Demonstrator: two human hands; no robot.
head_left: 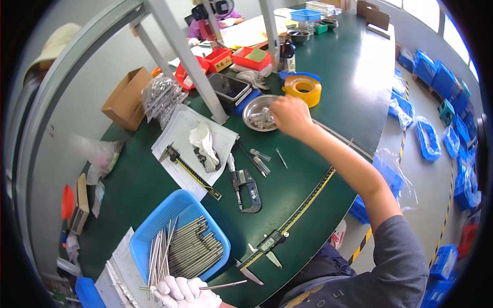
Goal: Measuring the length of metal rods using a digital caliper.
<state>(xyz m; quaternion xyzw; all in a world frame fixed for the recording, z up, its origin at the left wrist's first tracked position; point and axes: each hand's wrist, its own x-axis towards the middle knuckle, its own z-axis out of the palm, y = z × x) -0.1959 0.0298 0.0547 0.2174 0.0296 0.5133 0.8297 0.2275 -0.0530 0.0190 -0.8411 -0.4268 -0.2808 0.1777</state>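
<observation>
My left hand [181,290], in a white glove, is closed around a thin metal rod [226,285] at the near edge of a blue plastic basket [183,197]. Many more metal rods [192,249] lie in that basket, most side by side and some slanted across. Bare and with its fingers drawn together, my right hand [291,117] is at the right rim of a round metal bowl [247,118]. Small clear and metallic pieces [263,119] lie in the bowl. What the right fingertips hold, if anything, is hidden behind the hand.
A long digital caliper [272,240], a digital micrometer [245,187] and a smaller caliper [191,172] on papers lie on the green table. Yellow tape rolls [304,91] stand beyond the bowl. A metal frame post [187,56] rises near it. Another person [233,19] sits across.
</observation>
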